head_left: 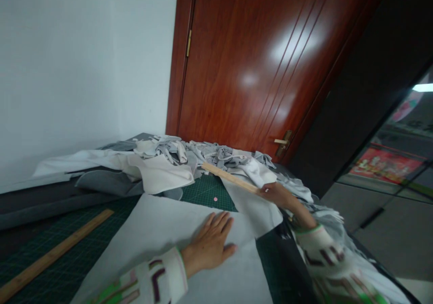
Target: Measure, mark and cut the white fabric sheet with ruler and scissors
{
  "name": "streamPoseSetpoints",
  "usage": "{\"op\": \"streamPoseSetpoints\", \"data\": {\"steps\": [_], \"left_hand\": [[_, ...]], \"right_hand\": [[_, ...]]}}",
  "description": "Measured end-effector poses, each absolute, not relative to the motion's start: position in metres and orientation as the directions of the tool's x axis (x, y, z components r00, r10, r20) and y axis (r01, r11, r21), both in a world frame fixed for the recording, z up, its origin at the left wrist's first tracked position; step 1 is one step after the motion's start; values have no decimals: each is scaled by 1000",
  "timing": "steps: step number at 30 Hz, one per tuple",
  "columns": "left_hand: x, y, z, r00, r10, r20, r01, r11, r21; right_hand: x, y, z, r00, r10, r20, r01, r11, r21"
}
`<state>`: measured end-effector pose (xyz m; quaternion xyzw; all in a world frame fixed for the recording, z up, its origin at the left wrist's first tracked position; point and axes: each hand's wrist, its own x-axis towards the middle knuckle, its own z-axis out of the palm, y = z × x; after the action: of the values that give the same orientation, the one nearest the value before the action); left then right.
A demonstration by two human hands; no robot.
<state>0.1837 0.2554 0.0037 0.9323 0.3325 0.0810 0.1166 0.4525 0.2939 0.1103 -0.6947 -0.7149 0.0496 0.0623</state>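
Observation:
My left hand [212, 241] lies flat, fingers spread, on a large pale grey sheet of material [162, 232]. A flat wooden strip [233, 177], like a ruler, is gripped at its near end by my right hand [278, 195]. From there the strip points away to the left, over a smaller pale piece of material [255, 207] that meets the large sheet's right side. Whether the strip touches that piece I cannot tell. Under the sheets is a green gridded cutting mat [206, 189], with a small pink dot [215, 199] showing on it.
A second wooden strip [57, 254] lies on the mat at left. Grey and white scraps [216, 153] are heaped along the back, with a cream piece [165, 173] and dark grey material [104, 182] at back left. Behind stand a reddish-brown door [250, 69] and a white wall [84, 60].

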Motion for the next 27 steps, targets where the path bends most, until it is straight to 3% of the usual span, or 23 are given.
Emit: {"op": "streamPoseSetpoints", "data": {"steps": [7,11,13,15,18,21,24,27], "left_hand": [[174,224,26,751,660,-23,641,-719,269],[156,194,59,875,478,-74,476,-823,309],[148,187,73,912,404,65,357,-863,358],[142,190,78,884,421,204,331,-871,363],[133,208,62,790,544,284,480,-836,266],[117,232,32,738,629,247,609,-777,158],[100,250,8,741,634,222,639,-767,56],[89,260,-4,735,652,187,659,-751,28]], "right_hand": [[486,221,128,-72,997,9,956,71,-283],[464,216,122,-181,978,-102,926,135,-352],[448,226,112,-222,962,-159,914,148,-378],[432,242,98,-251,946,-207,905,154,-397],[409,267,78,-266,927,-264,899,140,-416],[386,286,65,-280,913,-298,896,137,-423],[367,295,58,-291,905,-309,897,145,-418],[354,295,55,-269,922,-278,902,140,-410]]}}
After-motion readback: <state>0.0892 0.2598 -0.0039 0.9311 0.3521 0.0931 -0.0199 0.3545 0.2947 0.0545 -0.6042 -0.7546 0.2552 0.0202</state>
